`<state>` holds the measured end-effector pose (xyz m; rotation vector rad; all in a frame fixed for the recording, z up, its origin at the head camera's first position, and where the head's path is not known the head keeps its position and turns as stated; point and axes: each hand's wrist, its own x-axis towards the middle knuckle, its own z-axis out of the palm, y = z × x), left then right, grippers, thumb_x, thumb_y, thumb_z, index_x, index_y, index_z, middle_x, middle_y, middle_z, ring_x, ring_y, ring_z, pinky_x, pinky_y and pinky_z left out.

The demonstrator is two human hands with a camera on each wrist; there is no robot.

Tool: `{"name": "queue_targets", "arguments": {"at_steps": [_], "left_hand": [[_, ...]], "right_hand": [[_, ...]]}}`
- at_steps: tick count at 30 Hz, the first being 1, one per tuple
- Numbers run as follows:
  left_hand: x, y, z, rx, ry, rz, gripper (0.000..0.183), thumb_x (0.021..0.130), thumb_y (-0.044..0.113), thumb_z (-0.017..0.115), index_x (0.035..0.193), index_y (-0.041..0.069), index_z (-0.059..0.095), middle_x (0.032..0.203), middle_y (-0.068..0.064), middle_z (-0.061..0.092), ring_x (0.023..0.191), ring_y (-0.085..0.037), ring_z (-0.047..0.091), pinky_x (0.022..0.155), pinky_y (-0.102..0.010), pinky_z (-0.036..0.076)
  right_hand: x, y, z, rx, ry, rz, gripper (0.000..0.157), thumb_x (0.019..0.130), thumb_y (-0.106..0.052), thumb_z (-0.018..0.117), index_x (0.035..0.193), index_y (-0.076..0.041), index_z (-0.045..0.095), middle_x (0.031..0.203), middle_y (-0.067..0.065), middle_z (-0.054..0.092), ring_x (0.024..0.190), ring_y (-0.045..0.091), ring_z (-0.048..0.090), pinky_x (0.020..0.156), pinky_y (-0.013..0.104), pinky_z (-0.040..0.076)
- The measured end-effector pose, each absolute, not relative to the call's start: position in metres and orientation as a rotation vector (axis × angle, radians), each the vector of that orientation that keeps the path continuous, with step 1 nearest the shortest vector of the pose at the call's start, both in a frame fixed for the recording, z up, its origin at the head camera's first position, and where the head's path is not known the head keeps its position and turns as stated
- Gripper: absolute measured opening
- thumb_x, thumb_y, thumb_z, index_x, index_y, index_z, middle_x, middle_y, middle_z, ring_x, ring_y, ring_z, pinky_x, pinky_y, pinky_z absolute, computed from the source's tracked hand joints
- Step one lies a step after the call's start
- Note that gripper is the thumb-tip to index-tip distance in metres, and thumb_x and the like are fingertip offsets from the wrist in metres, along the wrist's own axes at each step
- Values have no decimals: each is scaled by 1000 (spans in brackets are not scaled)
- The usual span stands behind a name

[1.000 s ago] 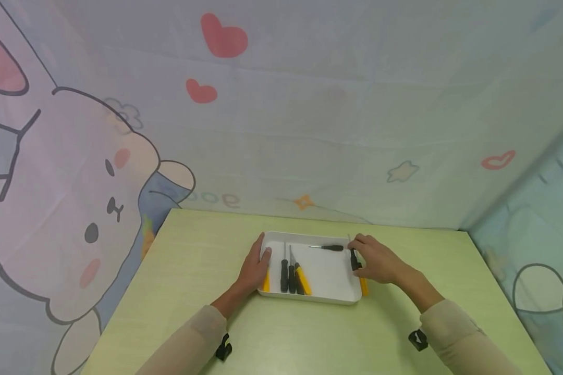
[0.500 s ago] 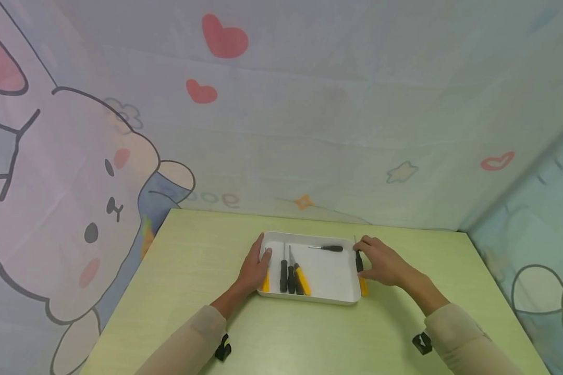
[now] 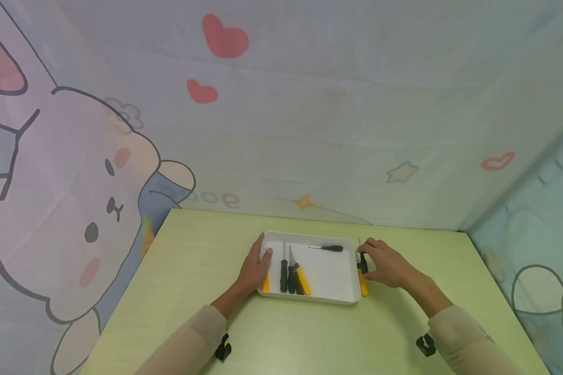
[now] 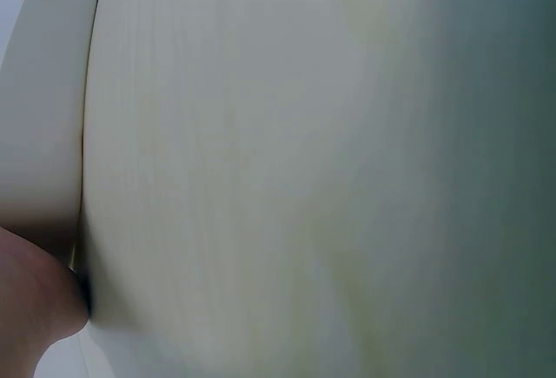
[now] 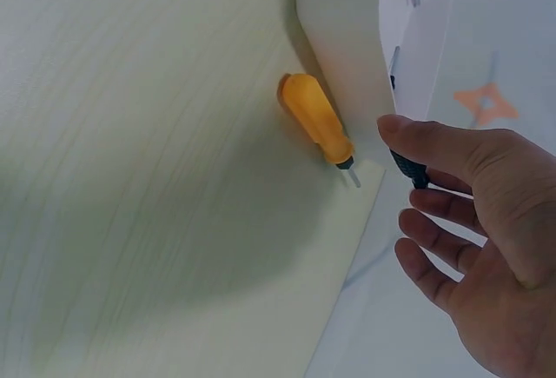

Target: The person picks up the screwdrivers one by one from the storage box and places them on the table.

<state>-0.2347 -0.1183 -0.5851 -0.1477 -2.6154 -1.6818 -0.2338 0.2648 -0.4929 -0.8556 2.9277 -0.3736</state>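
A white tray (image 3: 330, 276) lies on the table, its left wall held by my left hand (image 3: 255, 268), with the thumb over the rim and the fingers along the outside. My right hand (image 3: 387, 265) pinches a black-handled screwdriver (image 3: 364, 264) just outside the tray's right wall, shaft pointing away. In the right wrist view, thumb and forefinger grip its dark handle (image 5: 410, 169); the other fingers stay loose. Close below it, a yellow-handled screwdriver (image 5: 314, 117) lies on the table beside the tray. The left wrist view shows mostly tabletop and the tray's outer wall (image 4: 43, 117).
Inside the tray, black-handled screwdrivers (image 3: 283, 276) and a yellow-handled one (image 3: 303, 279) stand grouped at left. Another yellow handle (image 3: 266, 281) is by my left thumb. A small black screwdriver (image 3: 333, 248) lies crosswise near the far wall. A printed cloth backdrop (image 3: 309, 130) rises behind the table.
My right hand has carried the black-handled screwdriver rightward, from over the tray's right rim to outside it. The left hand and tray have stayed in place.
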Motion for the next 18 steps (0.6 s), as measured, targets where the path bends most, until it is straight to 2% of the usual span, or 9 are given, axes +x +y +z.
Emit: {"name": "queue_targets", "arguments": {"at_steps": [18], "left_hand": [[-234, -119, -584, -153, -2618, -1677, 64, 114, 30, 46, 170, 10, 21, 174, -14, 26, 159, -34, 25, 128, -54, 21]], "right_hand": [[-231, 275, -506, -819, 2901, -358, 59, 82, -14, 93, 131, 2, 65, 128, 15, 61, 117, 39, 59, 99, 54, 53]]}}
